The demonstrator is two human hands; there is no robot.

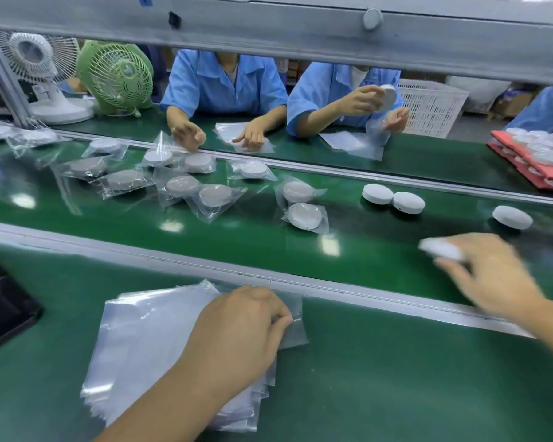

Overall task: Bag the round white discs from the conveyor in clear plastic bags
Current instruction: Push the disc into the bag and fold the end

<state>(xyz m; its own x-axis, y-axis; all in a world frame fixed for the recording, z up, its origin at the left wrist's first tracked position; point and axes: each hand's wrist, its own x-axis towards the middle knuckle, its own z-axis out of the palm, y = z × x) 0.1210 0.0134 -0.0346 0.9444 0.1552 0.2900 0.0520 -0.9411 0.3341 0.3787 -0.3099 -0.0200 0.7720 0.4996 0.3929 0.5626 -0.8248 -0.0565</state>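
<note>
1. Judged step: picking a disc and readying a bag.
2. The right hand (489, 275) grips a blurred disc (441, 248) over the conveyor (380, 250), at the right of the frame.
3. The left hand (237, 333) pinches the top bag (296, 330) of the stack (141, 339) on the tabletop (396, 378), lower centre.
4. Next, likely: open the bag's mouth and bring the disc across; the two are well apart.

bright overhead light | glare on conveyor (205, 224) | right hand (492, 275) motion-blurred | edges warped

Two bare white discs (377, 193) lie touching near the conveyor belt's (364, 260) right end, a third disc (512, 217) beyond. Bagged discs (305, 216) scatter its left half. The right hand (492, 275) grips a blurred disc (441, 248); the left hand (237, 333) pinches the flat bag stack (147, 339).
</note>
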